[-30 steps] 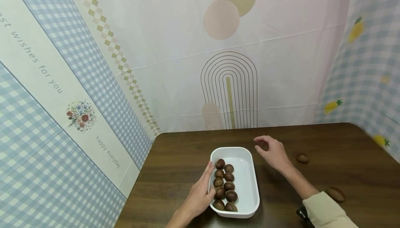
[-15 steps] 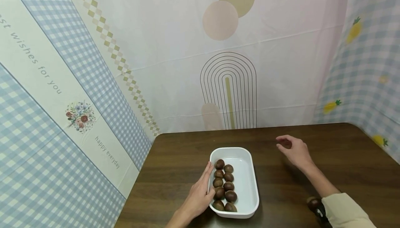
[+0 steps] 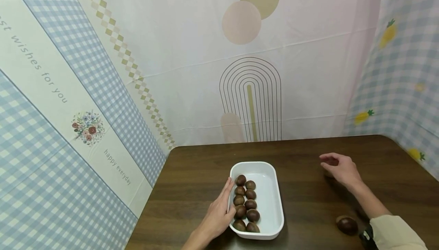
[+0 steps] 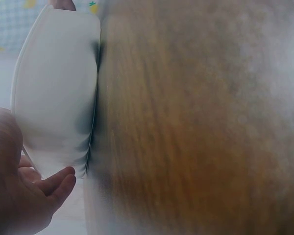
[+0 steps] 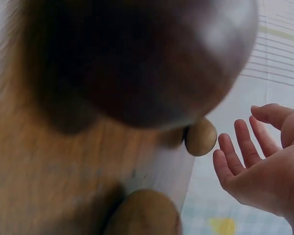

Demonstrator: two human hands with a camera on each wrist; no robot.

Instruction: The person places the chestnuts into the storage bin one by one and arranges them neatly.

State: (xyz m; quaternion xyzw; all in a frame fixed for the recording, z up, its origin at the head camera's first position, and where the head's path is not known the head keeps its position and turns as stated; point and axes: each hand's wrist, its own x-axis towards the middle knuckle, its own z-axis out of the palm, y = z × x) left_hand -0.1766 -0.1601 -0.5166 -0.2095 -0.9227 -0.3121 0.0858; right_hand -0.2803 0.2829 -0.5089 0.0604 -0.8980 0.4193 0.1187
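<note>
A white rectangular dish (image 3: 271, 189) stands on the brown table, with chestnuts (image 3: 253, 215) lined up in two rows along its left half. My left hand (image 3: 217, 212) holds the dish's left rim; in the left wrist view, the left hand (image 4: 19, 181) has its thumb and fingers on either side of the rim. To the right, my right hand (image 3: 344, 172) hovers with curved, parted fingers at a chestnut (image 3: 329, 174) partly hidden beneath it. The right wrist view has the right hand (image 5: 264, 166) with fingers spread, just apart from a small chestnut (image 5: 201, 137).
Near the right wrist lies a loose dark chestnut (image 3: 347, 225), with a lighter one partly behind it. A large blurred chestnut (image 5: 171, 58) fills the top of the right wrist view, another chestnut (image 5: 147, 215) below. Patterned cloth (image 3: 192, 90) hangs behind the table.
My right hand has moved right, away from the dish, to the loose chestnut. Its arm has uncovered the dark chestnut near the front. The left hand and dish hold their place.
</note>
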